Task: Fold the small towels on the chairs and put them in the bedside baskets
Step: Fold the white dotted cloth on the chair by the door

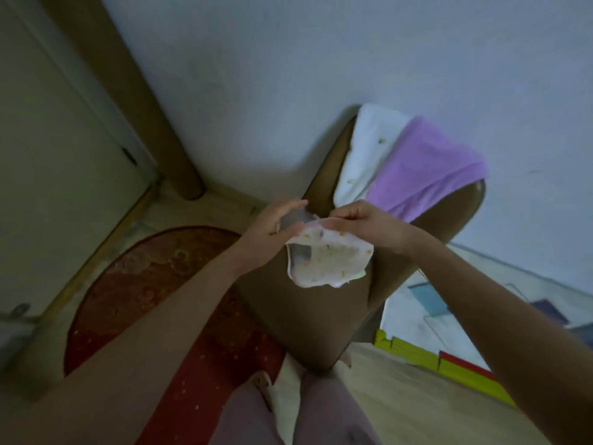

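A small white towel with coloured specks and a pink edge [327, 261] hangs above the brown chair seat [308, 316], held by both hands. My left hand [272, 226] grips its left top corner. My right hand [362, 224] pinches the top edge beside it. A purple towel [423, 165] and a white towel [369, 149] are draped over the chair's backrest by the wall. No basket is in view.
A dark red patterned rug [154, 293] lies on the floor left of the chair. A door [48, 155] and brown frame stand at the left. Colourful foam mats [455, 364] cover the floor at the right. My knees show at the bottom.
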The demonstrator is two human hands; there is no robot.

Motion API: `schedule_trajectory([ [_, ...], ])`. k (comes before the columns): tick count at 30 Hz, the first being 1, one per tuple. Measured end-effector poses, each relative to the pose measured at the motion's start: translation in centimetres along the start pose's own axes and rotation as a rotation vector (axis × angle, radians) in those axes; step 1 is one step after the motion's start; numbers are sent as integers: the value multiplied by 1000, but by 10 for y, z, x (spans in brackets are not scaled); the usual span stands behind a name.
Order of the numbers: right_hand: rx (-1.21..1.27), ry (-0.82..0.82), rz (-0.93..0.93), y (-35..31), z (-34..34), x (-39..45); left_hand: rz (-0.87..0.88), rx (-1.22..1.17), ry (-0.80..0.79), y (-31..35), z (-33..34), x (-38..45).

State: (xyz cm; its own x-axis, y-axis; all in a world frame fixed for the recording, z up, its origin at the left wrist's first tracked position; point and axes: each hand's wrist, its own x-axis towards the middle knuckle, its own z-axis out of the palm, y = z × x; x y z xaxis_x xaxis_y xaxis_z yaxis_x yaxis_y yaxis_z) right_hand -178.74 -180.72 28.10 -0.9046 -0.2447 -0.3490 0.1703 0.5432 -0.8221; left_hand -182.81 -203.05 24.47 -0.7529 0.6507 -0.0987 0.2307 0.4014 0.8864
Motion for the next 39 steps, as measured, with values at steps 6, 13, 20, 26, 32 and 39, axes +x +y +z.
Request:
schedule_trajectory([
  [6,223,217,-33,-25,-8,-78,-1,-66,-167,54,17,-5],
  [13,274,435,39,18,-16,-136,-180,-348,-77,94,38,5],
  [20,172,633,267,81,-5,-144,-457,-291,441,59,39,25],
  [26,233,686,202,72,-6,-131,-403,-220,318,64,35,30],
  [32,337,306,-12,-1,-8,-98,-193,-259,-153,106,51,24],
  [39,292,345,8,1,-16,-92,-356,-183,53,98,43,16],
])
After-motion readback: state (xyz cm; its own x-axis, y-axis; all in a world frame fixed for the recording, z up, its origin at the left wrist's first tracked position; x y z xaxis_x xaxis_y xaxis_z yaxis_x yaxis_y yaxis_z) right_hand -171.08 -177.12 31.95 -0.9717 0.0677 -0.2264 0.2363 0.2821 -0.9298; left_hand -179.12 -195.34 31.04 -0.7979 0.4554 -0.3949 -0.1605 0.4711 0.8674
